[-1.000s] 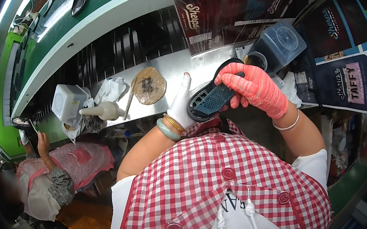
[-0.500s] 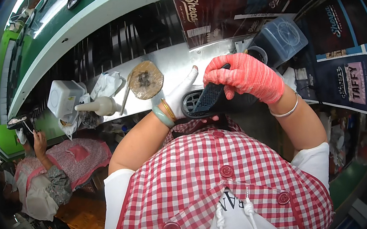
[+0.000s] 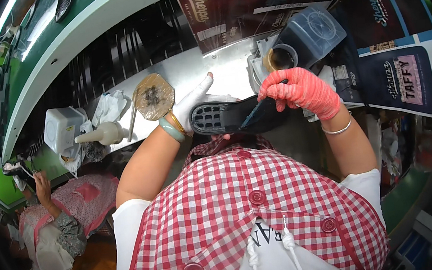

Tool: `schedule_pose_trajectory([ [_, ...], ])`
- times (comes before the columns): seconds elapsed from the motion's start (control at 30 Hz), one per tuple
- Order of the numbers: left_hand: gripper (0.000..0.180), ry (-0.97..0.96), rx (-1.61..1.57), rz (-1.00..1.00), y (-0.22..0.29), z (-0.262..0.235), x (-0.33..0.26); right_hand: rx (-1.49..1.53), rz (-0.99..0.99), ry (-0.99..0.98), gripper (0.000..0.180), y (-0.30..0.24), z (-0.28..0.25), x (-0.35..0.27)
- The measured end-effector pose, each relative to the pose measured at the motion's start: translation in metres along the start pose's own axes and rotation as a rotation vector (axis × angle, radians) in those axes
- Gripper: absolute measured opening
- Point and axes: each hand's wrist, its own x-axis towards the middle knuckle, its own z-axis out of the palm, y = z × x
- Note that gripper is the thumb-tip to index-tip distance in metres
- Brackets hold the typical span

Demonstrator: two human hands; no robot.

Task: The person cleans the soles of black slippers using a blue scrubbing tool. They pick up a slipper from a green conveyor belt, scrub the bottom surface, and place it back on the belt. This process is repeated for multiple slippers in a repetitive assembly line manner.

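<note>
The left hand, in a white glove, cups the heel end of a black shoe from beneath, fingers curled round its far side and thumb stretched out toward the steel bench. The shoe lies sole up, its patterned tread facing the camera, held in the air just in front of the bench edge and above the person's checked apron. The right hand, in a red glove, is closed over the toe end of the shoe, fingers folded down tight; a thin dark tool seems to run under them along the sole (too hidden to tell what it is). Both hands hold firmly, with the shoe bridging the gap between them.

Measured from the shoe: a round brown pad lies on the bench just left of the left hand, and farther left stand a cream squeeze bottle on its side and a white tub. Beyond the right hand sits a small open pot beside a clear plastic box. Far left, another person in pink is at work.
</note>
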Motion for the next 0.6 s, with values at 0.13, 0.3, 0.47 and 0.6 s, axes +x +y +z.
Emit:
schedule_pose_trajectory([
  [0.13, 0.07, 0.26, -0.056, 0.107, -0.005, -0.001, -0.001, 0.115, -0.118, 0.174, 0.028, 0.027, -0.012, -0.014],
  [0.3, 0.06, 0.218, 0.153, 0.686, -0.009, -0.025, -0.022, 0.243, -0.344, 0.696, 0.03, 0.053, -0.037, -0.024],
  [0.47, 0.051, 0.313, -0.307, 0.635, -0.07, -0.071, -0.02, 0.193, -0.217, 0.914, 0.024, 0.092, -0.043, 0.006],
  [0.6, 0.067, 0.434, -0.43, 0.545, -0.092, -0.05, -0.009, 0.14, -0.145, 0.944, 0.026, 0.111, -0.043, 0.026],
])
